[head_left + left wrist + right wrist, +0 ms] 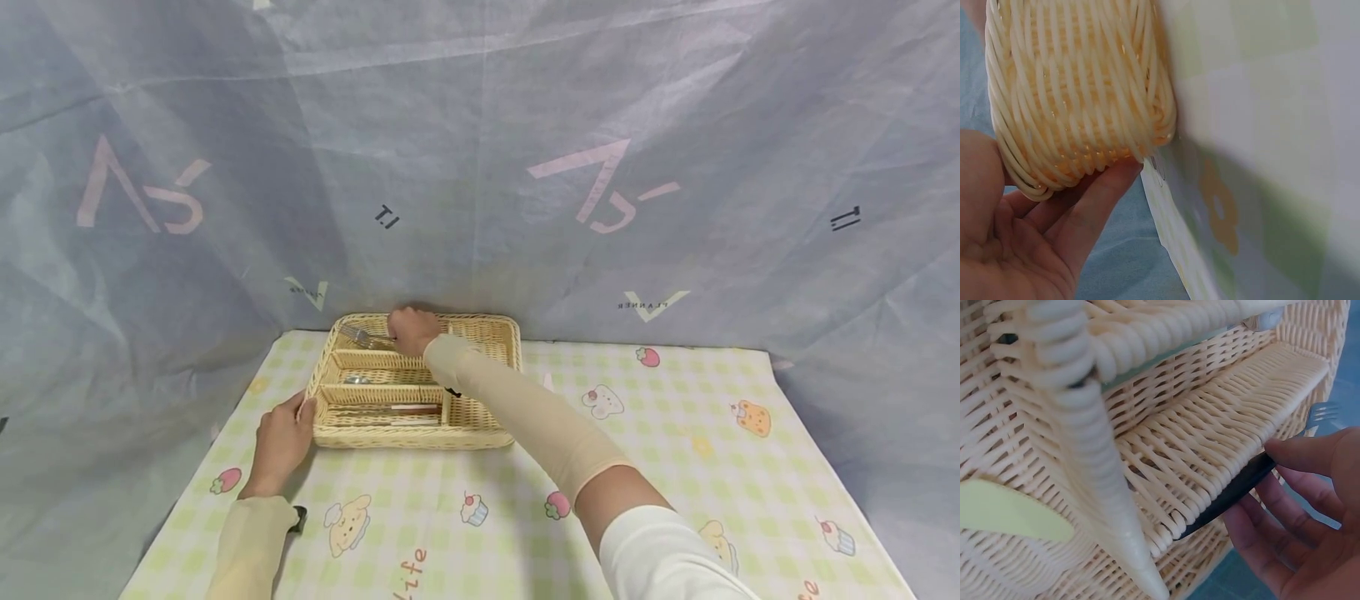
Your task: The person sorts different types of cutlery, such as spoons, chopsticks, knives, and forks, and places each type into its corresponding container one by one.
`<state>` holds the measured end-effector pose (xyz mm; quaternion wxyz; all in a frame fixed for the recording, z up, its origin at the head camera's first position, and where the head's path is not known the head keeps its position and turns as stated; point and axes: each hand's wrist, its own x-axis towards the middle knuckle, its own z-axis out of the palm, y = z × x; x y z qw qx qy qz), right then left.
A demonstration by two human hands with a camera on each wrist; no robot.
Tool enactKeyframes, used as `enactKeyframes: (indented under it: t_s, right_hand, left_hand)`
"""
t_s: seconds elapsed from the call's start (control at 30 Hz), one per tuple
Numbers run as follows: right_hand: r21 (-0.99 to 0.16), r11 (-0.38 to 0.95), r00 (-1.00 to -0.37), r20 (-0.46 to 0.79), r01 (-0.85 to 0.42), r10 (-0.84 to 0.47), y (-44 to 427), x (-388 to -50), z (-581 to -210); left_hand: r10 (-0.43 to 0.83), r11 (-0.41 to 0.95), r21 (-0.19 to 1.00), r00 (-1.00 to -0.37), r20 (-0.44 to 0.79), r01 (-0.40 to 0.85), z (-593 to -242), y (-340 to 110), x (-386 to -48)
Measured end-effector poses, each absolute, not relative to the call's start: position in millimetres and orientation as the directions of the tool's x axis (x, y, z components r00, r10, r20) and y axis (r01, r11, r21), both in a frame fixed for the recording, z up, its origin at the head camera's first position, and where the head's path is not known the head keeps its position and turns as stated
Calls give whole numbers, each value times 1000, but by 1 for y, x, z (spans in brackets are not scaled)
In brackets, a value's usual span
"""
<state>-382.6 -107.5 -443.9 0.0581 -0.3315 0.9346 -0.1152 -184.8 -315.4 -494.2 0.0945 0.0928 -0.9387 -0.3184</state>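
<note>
A woven cutlery basket [412, 437] with several compartments stands at the back of the table. My left hand [283, 437] grips its left end near the front corner; in the left wrist view the fingers [1094, 209] lie against the woven wall. Over the rear compartment, my right hand [412, 331] pinches a fork by its black handle [1235, 494] between thumb and fingers. The fork's tines [1324, 413] point left past the hand. A shiny spoon-like piece [356, 380] lies in the middle compartment. The front one holds slim pieces with brown and white handles [416, 408].
A checked tablecloth [420, 508] with cartoon prints covers the table. Grey-blue printed cloth [480, 167] hangs close behind the basket. A pale yellow-green flat piece [1013, 509] lies in another part of the basket. My right forearm hides some of the right compartment.
</note>
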Motion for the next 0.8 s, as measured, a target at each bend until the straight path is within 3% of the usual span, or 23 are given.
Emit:
enactKeyframes:
  t_s: [0.37, 0.8]
  right_hand:
    - [-317, 787, -813, -78, -529, -578, -107, -385, -455]
    - [-421, 746, -809, -47, -515, -585, -95, -382, -449]
  left_hand:
    - [-237, 783, 610, -965, 109, -123, -494, -316, -186]
    - [-239, 782, 611, -964, 112, -123, -494, -316, -186]
